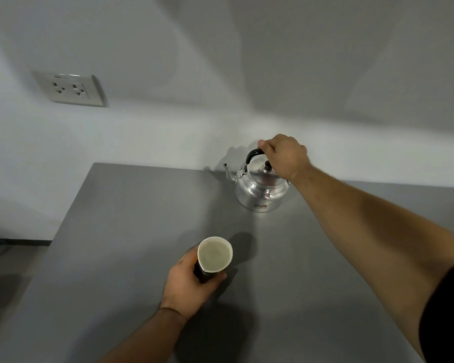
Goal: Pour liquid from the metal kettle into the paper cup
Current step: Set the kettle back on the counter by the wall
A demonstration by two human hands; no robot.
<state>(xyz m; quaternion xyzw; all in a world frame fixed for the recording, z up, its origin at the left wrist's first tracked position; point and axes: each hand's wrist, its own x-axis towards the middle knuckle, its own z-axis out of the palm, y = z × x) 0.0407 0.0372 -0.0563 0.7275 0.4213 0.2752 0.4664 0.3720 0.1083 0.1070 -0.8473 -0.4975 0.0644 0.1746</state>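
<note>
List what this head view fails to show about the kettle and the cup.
- Metal kettle: contents hidden by its lid; handle top covered by the right hand.
- Label at kettle base: too small to read.
- Paper cup: outer wall mostly hidden by left hand fingers.

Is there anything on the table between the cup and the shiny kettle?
No. In the head view, only bare grey table lies between the paper cup and the metal kettle, crossed by the cup's shadow.

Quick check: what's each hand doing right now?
Left hand: closed around the cup.
Right hand: closed on the handle of the kettle.
</note>
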